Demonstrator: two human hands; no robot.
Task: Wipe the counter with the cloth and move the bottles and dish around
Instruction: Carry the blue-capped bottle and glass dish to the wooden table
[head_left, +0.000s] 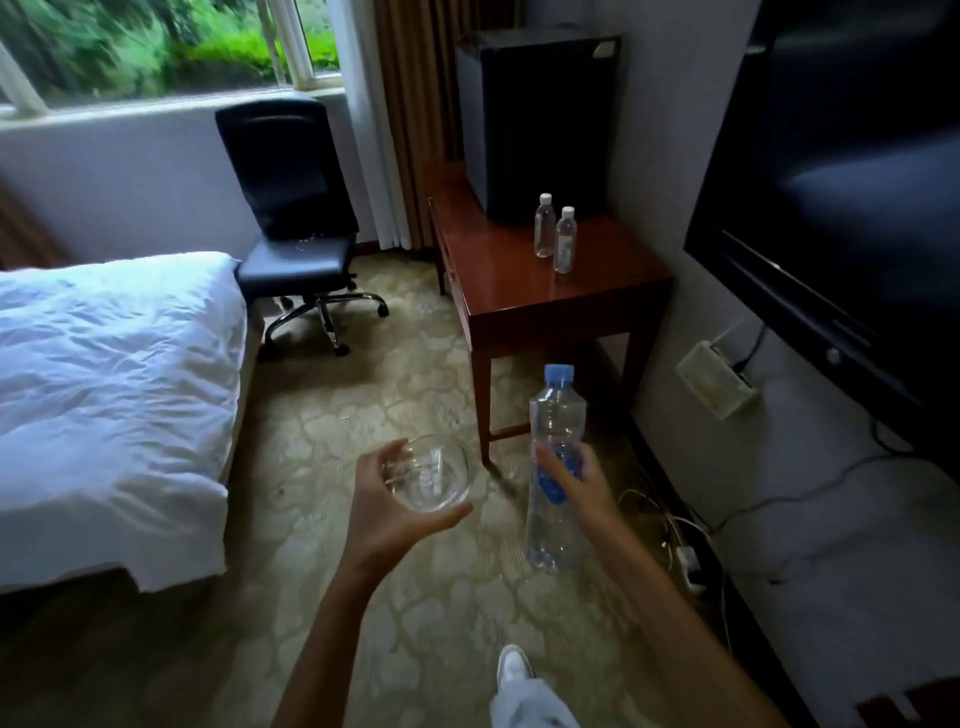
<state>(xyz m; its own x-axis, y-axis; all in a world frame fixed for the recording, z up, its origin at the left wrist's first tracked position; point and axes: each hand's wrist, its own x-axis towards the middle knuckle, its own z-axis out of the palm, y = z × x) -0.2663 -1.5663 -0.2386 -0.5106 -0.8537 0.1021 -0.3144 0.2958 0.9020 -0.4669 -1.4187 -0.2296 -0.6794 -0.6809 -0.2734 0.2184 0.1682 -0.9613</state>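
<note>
My left hand (384, 512) cups a clear glass dish (431, 478) from below, held over the carpet. In my right hand (576, 486) is a tall clear water bottle (553, 462) with a blue cap and blue label, gripped around its middle and held upright. Ahead stands a reddish wooden counter table (519, 296) against the wall. Two small clear bottles with white caps (544, 226) (565, 241) stand side by side on it, in front of a black box. No cloth is in view.
A black mini fridge or box (540, 119) fills the table's back. A black office chair (296, 208) stands left of the table, a white bed (114, 379) at left. A large TV (852, 171) hangs on the right wall; cables and a power strip (685, 561) lie on the floor.
</note>
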